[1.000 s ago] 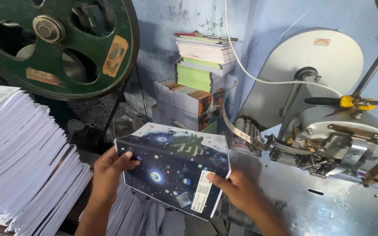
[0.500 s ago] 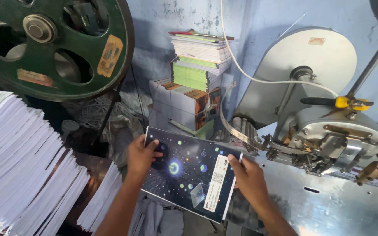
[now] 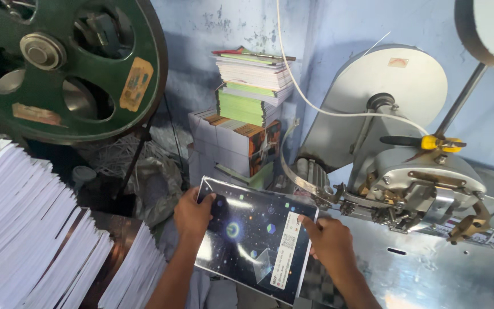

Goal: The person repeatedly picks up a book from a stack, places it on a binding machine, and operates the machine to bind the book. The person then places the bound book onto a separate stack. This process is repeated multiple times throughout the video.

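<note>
Fingers first: the left hand [image 3: 192, 213] is clamped on the upper left edge of the dark booklet cover [image 3: 253, 237], thumb on top over the starry print, the other fingers tucked under where I can't see them. The right hand [image 3: 331, 246] has its fingers held together and pressed flat along the cover's right edge, index finger reaching up toward the top right corner.

Compared with a second ago, the cover isn't held up and bent open any more. It's been turned and brought down, so now it lies nearly flat, face up, with the white label strip on its right side. My read is that it's being squared up against the machine, not carried around.

It sits at the left edge of the shiny metal machine bed [image 3: 430, 274], just below the stitching head [image 3: 413, 189] and its curved metal strap. Left of that are slanting stacks of white paper [image 3: 35, 234], a big green flywheel [image 3: 58, 63] above them, and piled booklets [image 3: 250, 114] against the blue wall.
</note>
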